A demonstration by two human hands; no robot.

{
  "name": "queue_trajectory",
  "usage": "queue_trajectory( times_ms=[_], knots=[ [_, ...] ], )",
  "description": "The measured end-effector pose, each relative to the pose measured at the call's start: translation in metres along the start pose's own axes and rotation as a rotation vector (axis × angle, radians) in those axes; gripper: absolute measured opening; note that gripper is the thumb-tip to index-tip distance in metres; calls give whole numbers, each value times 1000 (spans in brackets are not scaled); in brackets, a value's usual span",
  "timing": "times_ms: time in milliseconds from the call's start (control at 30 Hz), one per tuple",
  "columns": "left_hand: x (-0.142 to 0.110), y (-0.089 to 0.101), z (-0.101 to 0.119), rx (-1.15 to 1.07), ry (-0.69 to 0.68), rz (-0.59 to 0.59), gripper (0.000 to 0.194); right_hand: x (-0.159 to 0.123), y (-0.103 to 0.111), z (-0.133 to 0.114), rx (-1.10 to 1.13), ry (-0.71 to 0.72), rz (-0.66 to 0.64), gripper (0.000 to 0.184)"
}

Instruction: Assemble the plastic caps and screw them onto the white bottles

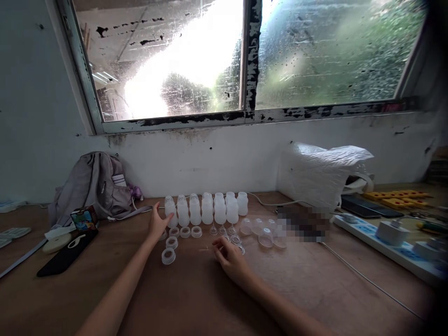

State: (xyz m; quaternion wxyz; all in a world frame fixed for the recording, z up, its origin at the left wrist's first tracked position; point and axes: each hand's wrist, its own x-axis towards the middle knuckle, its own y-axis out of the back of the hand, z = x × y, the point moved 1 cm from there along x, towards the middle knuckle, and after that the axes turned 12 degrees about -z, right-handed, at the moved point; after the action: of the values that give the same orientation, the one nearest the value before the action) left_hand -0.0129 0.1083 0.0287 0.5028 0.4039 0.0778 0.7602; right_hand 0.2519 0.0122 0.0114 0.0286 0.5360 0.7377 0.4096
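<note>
A row of frosted baby bottles (194, 210) stands along the back of the table, several with clear domed tops. My left hand (159, 226) is at the leftmost bottle (171, 212), thumb across its front and forefinger apart to its left. White screw rings (168, 255) lie before the row on the left. My right hand (231, 259) rests lower right, fingers loosely bent with nothing visible in them. Just beyond it are clear bottle teats (222, 230) and more rings (235, 240), partly hidden by the hand. Clear domed caps (266, 239) are grouped to their right.
A grey backpack (94, 186) and a black phone-like slab (66, 254) lie left. On the right are a white foam bag (311, 177), a power strip (392, 242) with chargers, a cable (367, 277) and yellow parts (399, 198). Behind is a windowed wall (210, 158).
</note>
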Motion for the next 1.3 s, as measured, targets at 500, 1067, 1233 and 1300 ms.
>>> queue_trajectory(
  times_ms=[500,1067,1233,1300],
  knots=[
    [-86,-20,61,534,-213,-304,26,3,46,-2,-581,-494,2,19],
    [-96,-16,63,564,-312,-393,18,-4,39,-3,-568,-448,-197,20],
    [-99,-17,70,491,-387,-436,16,-9,11,-16,-457,-92,-197,15],
    [-100,-14,78,432,-423,-406,16,-13,0,-17,-431,15,-212,15]
  ],
)
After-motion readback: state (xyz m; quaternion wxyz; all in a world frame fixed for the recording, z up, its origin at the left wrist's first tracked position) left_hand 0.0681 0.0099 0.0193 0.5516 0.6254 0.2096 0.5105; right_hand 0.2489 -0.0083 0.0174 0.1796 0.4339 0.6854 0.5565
